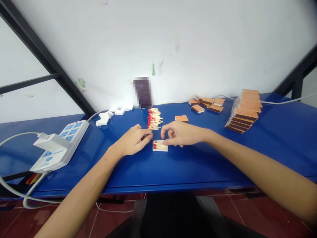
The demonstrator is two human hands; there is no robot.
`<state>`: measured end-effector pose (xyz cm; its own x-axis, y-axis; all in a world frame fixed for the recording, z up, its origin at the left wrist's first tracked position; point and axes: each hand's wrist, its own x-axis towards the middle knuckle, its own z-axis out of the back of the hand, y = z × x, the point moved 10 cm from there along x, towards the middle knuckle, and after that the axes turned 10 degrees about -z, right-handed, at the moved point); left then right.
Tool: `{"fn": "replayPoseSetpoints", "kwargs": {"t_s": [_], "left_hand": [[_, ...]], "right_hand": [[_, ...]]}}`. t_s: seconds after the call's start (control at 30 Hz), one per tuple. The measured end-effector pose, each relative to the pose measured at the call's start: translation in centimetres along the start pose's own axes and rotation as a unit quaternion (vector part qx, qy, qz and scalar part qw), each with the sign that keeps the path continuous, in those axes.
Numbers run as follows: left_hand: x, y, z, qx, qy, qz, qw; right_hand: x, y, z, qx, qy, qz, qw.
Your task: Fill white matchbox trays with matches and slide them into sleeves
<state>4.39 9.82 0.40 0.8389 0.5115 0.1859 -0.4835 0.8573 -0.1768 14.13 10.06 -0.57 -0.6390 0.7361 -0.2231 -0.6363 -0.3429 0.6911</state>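
A small white matchbox tray lies on the blue table, filled with red-headed matches. At its left side is my left hand, its thumb and forefinger drawn together; whatever may be between them is too small to see. My right hand hovers over the tray's right part, fingers curled but apart, its thumb tip at the matches. Nothing shows in its grasp. Just beyond both hands lies a pile of loose matches, red heads to the left. Behind my right hand sits an orange matchbox sleeve, partly covered.
White trays lie at the back left, near a large power strip with a plugged-in adapter. Several orange matchboxes are scattered at the back right, beside a tall stack of matchboxes. A blurred dark object stands against the wall.
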Motion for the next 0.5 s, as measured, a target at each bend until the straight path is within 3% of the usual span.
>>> {"fn": "replayPoseSetpoints", "kwargs": {"t_s": [0.2, 0.5], "left_hand": [[0.1, -0.1, -0.9, -0.045, 0.029, 0.014, 0.998], [0.4, -0.8, -1.3, -0.026, 0.029, -0.017, 0.999]], "right_hand": [[0.2, 0.1, -0.9, 0.032, 0.032, 0.023, 0.999], [0.5, 0.5, -0.9, 0.017, 0.004, 0.050, 0.999]]}}
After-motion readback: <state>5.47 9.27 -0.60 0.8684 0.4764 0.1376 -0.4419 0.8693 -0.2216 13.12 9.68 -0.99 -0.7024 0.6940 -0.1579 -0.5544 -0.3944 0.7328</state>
